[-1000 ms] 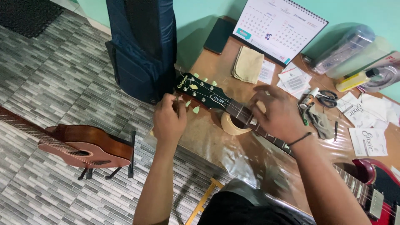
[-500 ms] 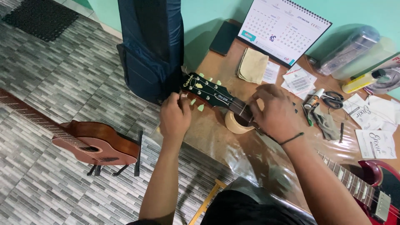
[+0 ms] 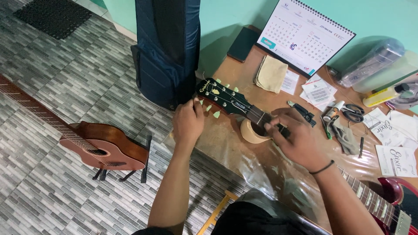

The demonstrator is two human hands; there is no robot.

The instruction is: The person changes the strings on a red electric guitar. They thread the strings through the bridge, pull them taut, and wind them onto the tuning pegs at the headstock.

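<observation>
Closest to me is the person's dark-clothed lap, and just past it the red electric guitar (image 3: 394, 198) lying across the table (image 3: 226, 143), body off at the right edge, neck running up and left. The tabletop has a clear plastic sheet over it.

The right hand (image 3: 298, 137) sits on the neck a bit below the nut, fingers curled down over the strings and fretboard. Looks like it's pinching or pressing something there, but I honestly can't tell exactly what's between the fingers. Right under the neck at that spot is a roll of tape (image 3: 252, 130) propping it up.

The left hand (image 3: 188, 121) is at the near edge of the black headstock (image 3: 222, 98), closed up with the fingertips pinched around one of the pale green tuner pegs (image 3: 216, 114) on the lower row.

On the floor to the left, a brown acoustic guitar (image 3: 104, 150) rests on a small stand.

Further back on the table: scissors (image 3: 355, 112), a small bottle (image 3: 333, 111), a grey rag (image 3: 346, 137), string packets and paper slips, a folded tan cloth (image 3: 271, 74), a yellow bottle (image 3: 385, 95). At the very back a desk calendar (image 3: 309, 37) leans on the teal wall, and a dark blue gig bag (image 3: 167, 52) stands beside the table corner.
</observation>
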